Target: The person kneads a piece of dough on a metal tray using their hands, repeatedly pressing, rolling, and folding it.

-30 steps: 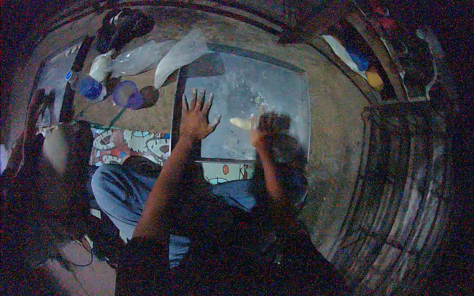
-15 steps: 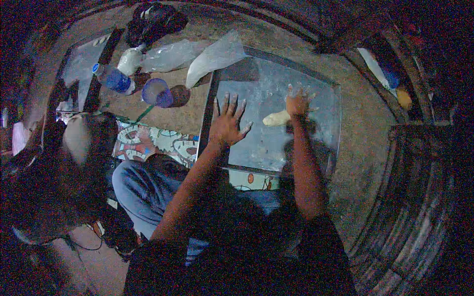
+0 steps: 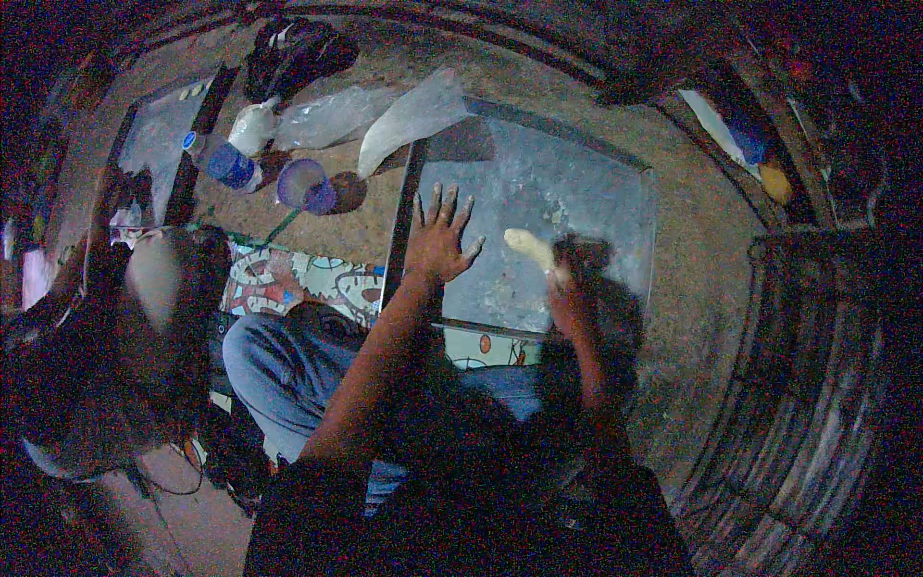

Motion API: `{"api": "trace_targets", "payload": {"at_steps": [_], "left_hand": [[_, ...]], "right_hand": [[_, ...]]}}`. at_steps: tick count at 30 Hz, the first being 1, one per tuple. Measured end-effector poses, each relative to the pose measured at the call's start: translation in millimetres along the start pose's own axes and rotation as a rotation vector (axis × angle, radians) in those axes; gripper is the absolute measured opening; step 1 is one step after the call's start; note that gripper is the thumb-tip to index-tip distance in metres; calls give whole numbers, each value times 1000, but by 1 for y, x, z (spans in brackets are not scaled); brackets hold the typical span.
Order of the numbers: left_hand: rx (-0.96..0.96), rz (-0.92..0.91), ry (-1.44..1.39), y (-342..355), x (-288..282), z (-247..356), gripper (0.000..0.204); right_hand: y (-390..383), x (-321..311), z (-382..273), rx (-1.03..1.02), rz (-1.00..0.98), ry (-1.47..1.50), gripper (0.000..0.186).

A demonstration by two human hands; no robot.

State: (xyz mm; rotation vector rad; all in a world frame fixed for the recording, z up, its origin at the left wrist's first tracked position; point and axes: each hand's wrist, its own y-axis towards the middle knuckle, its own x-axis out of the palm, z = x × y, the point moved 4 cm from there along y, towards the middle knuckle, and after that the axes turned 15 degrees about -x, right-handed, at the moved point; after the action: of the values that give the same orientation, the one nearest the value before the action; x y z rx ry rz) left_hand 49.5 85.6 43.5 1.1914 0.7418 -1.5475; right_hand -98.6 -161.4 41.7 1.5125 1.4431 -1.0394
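Note:
A pale roll of dough (image 3: 528, 246) lies slantwise on a floured grey board (image 3: 481, 298) with a dark raised frame. My left hand (image 3: 442, 245) rests flat at the board's left side, its fingers spread and whitened with flour, nothing in it. At the dough's lower right end is my right hand (image 3: 569, 296), with fingers drawn together on that end. Shadow and grain blur the right fingertips.
Beyond the board's left corner lie a clear plastic bag (image 3: 413, 120), a purple cup (image 3: 304, 185), a bottle with a blue label (image 3: 227, 162) and a white bag (image 3: 253, 129). A second board (image 3: 159, 135) and another person's knee (image 3: 159, 274) are at left.
My right hand has come back toward me from over the dough's right side to its near end. The dough now slants down to the right. My left hand stays nearly in place.

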Motion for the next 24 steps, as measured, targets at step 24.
{"api": "trace_targets", "payload": {"at_steps": [24], "left_hand": [[59, -54, 25, 2, -17, 7, 76]], "right_hand": [[143, 18, 74, 230, 282, -288, 69]]}}
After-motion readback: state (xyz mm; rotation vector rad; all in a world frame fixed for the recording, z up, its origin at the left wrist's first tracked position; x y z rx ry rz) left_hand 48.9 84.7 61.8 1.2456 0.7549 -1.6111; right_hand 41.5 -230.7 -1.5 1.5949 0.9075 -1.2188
